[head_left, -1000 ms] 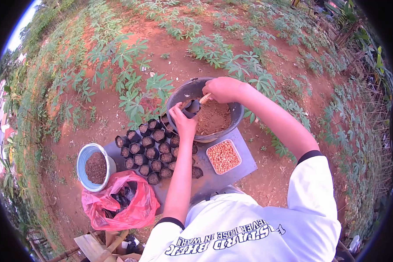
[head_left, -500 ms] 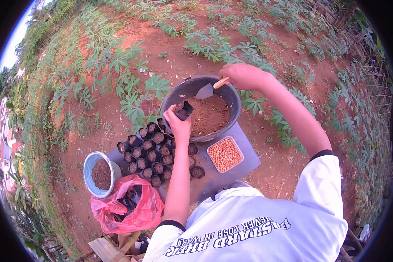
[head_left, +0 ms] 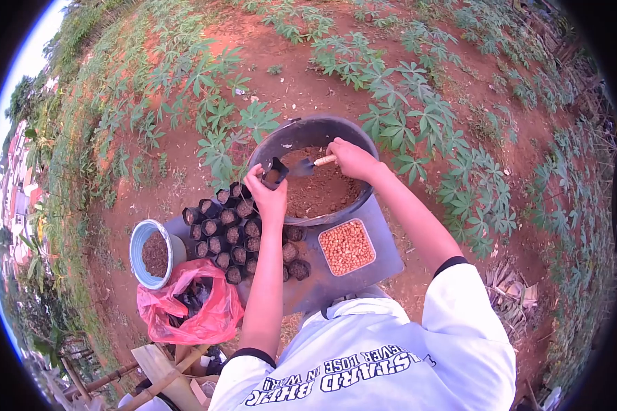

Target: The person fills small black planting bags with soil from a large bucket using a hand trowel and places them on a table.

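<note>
My left hand point(head_left: 268, 196) grips a small black plastic seedling bag point(head_left: 275, 174), held up at the left rim of a large black bucket point(head_left: 308, 125). Loose brown soil point(head_left: 325, 190) lies inside that bucket. In my right hand point(head_left: 354, 159) is a hand trowel point(head_left: 323, 160), gripped by its light wooden handle. The trowel's blade points left, its tip right at the mouth of the bag. Below my left hand, several soil-filled seedling bags point(head_left: 215, 245) stand packed together on the grey table point(head_left: 315, 284).
A clear square tub of orange-yellow kernels point(head_left: 347, 247) sits on the table right of the bags. At the left are a light blue pail point(head_left: 138, 262) of dark soil and a pink plastic bag point(head_left: 206, 322) with black plastic inside. Leafy plants point(head_left: 428, 116) grow in the reddish ground beyond.
My right hand has brought the trowel left and down, from the bucket's far right rim to the seedling bag. My left hand has shifted slightly left, still holding the bag.
</note>
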`<control>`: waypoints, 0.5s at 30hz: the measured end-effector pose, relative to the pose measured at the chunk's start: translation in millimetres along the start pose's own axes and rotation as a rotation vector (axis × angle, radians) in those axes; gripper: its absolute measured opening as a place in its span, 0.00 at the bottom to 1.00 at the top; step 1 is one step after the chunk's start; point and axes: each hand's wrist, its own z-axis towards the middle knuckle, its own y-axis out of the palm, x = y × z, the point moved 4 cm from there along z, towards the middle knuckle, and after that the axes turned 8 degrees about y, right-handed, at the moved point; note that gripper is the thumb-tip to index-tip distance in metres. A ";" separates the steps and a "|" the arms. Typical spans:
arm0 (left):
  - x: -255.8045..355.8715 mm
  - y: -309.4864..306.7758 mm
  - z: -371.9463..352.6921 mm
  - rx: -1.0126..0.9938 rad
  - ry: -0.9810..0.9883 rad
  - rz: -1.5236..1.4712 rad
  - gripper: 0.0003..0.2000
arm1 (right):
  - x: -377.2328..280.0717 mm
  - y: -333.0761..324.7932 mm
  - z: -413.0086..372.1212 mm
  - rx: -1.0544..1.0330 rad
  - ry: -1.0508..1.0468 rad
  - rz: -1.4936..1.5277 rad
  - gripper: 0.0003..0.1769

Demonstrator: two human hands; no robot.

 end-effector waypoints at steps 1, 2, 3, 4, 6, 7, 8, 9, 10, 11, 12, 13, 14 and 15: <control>-0.2 -0.5 -0.3 0.012 -0.005 0.016 0.29 | 3.8 6.0 8.9 0.013 0.005 -0.011 0.14; -0.3 0.0 -0.7 0.015 -0.015 0.026 0.29 | 7.5 11.9 17.3 0.026 0.009 -0.024 0.13; -2.2 0.7 -1.1 0.019 -0.024 0.036 0.29 | 9.0 18.2 24.6 0.016 -0.010 -0.018 0.13; -4.1 0.6 -1.0 0.035 -0.029 0.052 0.29 | 10.2 23.0 31.6 0.047 -0.025 0.008 0.13; -4.7 0.3 -0.1 0.053 -0.019 0.077 0.29 | 11.0 32.4 41.7 0.067 -0.060 0.040 0.14; -4.4 -0.8 0.2 0.067 -0.026 0.092 0.29 | 12.0 38.5 43.0 0.052 -0.044 0.060 0.14; -5.0 -1.0 -0.5 0.072 -0.055 0.100 0.29 | 14.6 43.8 44.2 0.036 -0.024 0.080 0.15; -6.1 0.0 -1.3 0.075 -0.083 0.106 0.29 | 15.3 46.5 45.8 -0.065 0.005 0.045 0.16; -7.2 0.7 -0.9 0.082 -0.092 0.116 0.29 | 15.9 46.7 47.6 -0.077 -0.004 0.048 0.16; -6.7 -0.1 -0.8 0.093 -0.053 0.153 0.29 | 14.3 44.5 47.6 -0.029 -0.051 0.058 0.15; -5.5 -0.7 -1.1 0.104 -0.012 0.190 0.30 | 13.8 45.0 46.8 0.019 -0.099 0.068 0.15; -5.9 -0.5 -0.6 0.115 -0.023 0.199 0.30 | 13.6 47.3 46.5 0.011 -0.110 0.073 0.15; -5.7 -0.9 0.0 0.124 -0.027 0.209 0.30 | 12.9 48.8 46.9 0.003 -0.120 0.072 0.15; -4.9 -1.0 -0.3 0.131 -0.023 0.210 0.30 | 13.5 51.6 47.3 -0.004 -0.129 0.070 0.15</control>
